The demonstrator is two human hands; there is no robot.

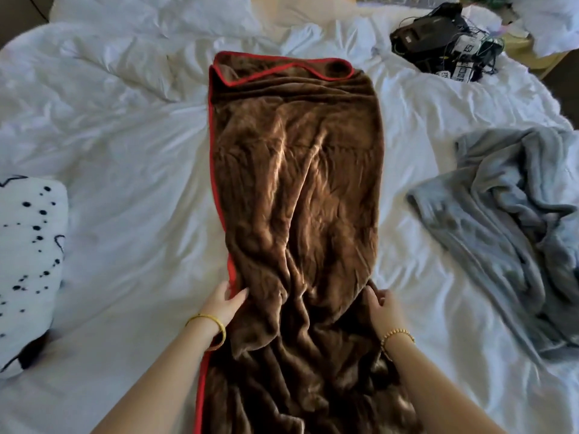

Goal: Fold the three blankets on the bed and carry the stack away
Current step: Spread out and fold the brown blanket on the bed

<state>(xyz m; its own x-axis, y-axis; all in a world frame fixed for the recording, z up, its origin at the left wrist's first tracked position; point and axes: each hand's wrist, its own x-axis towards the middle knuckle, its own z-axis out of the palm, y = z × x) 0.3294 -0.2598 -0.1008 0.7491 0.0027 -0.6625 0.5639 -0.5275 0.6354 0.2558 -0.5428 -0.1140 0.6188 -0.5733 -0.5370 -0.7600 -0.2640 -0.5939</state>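
A rumpled white duvet [131, 158] covers the bed. Taking the duvet as the landmark: at its far left corner lies a white pillow [175, 14], and on its far right part sits a black device tangled in cables [445, 39] with white labelled tags. Beyond that corner shows a yellowish surface [523, 51] bearing crumpled white cloth [551, 20].
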